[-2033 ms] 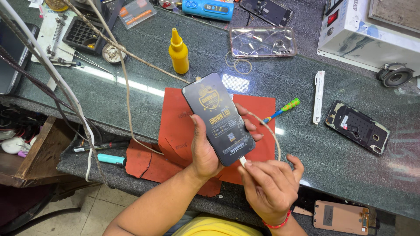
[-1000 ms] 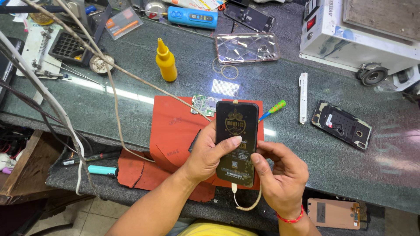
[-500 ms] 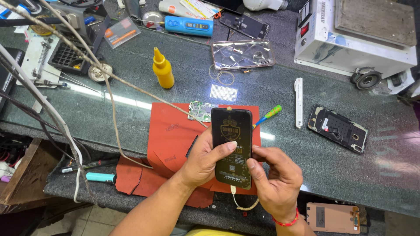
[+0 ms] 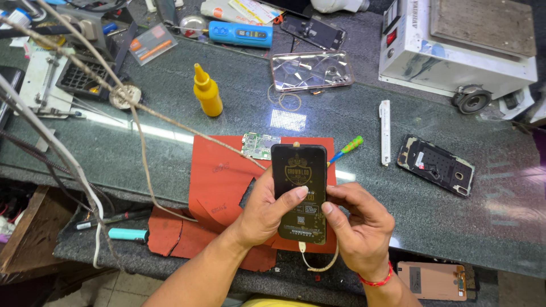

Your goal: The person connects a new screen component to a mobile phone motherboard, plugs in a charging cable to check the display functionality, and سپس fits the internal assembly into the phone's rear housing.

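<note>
A: How will that black phone [image 4: 300, 193] handle?

B: I'd judge it light, rigid, slick-backed and fragile. Your left hand [image 4: 263, 211] is wrapped round its left edge with the thumb across the back; your right hand [image 4: 355, 227] pinches the right edge. Keep to the edges.

A: Where is it, and how does it look?

B: Raised above the red mat [image 4: 224, 182] near the bench's front edge. Glossy black, gold emblem, a pale cable [image 4: 318, 265] looping from its bottom end.
</note>
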